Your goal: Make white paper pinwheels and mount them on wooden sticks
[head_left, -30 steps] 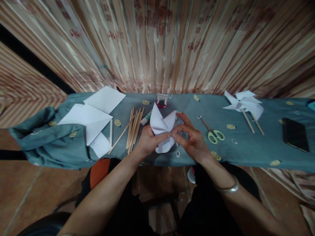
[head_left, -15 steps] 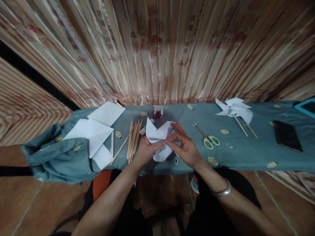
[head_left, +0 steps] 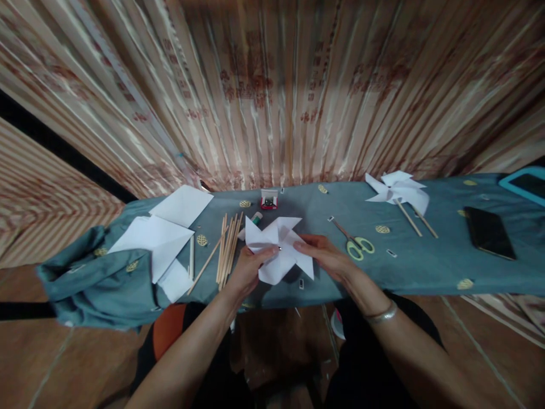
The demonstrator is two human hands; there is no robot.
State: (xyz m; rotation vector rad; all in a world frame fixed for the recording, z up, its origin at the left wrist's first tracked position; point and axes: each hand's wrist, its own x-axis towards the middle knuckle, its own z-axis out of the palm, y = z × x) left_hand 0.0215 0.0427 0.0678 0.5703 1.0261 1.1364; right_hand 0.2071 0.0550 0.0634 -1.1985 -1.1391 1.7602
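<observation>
- The left hand (head_left: 247,270) grips one white paper pinwheel (head_left: 279,261), thumb on top near its middle.
- The right hand (head_left: 326,255) pinches the same pinwheel's right side between thumb and fingers.
- The pinwheel is just below frame centre, over the cloth-covered bench (head_left: 315,210), with pointed, folded blades and one small shiny pin (head_left: 280,248) at its middle.
- Above it: one green-and-white tube (head_left: 256,218) and one open red box (head_left: 268,203) of small dark pieces.
- Left of centre: a bunch of wooden sticks (head_left: 230,250), too overlapped to count; farther left, at least three white sheets (head_left: 172,238).
- Right of centre: one pair of green-handled scissors (head_left: 357,247).
- Right: overlapping pinwheels (head_left: 402,187) with two sticks showing; one dark phone (head_left: 489,232).
- Cloth labels are too small to read.
</observation>
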